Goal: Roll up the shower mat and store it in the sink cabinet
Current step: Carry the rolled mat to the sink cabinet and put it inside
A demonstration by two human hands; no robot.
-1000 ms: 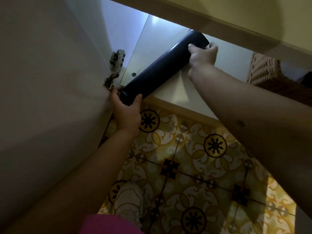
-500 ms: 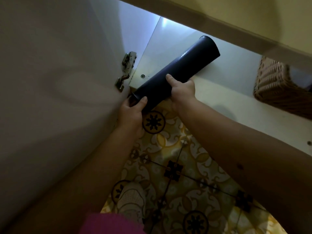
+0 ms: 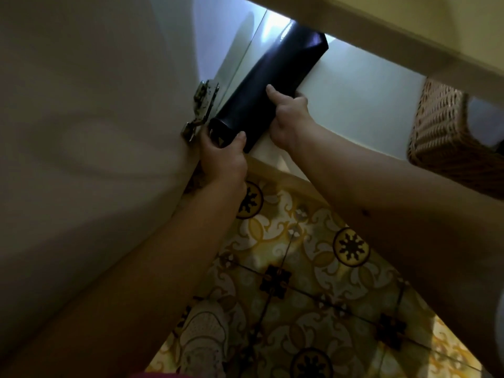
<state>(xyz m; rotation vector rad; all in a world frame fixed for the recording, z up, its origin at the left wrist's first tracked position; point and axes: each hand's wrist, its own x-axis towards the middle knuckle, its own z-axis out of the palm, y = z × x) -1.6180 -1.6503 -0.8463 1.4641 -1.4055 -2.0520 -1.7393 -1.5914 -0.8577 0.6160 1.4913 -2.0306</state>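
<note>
Head view: rolled mat [image 3: 275, 80] lies on cabinet shelf [image 3: 354, 99], left side near hinge [image 3: 203, 107]. Left hand [image 3: 222, 156] grasps near end; right hand [image 3: 287, 115] clasps middle. Risk: released loosely, roll may spring open or slide out.

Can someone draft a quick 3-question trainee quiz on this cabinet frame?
1. True or false: the rolled mat lies wholly clear of the cabinet shelf.
2. Which hand cups the roll's near end? A) left hand B) right hand
3. What stands at the shelf's right side?

Key: 1. False, it rests on the shelf. 2. A. 3. A wicker basket.
</note>
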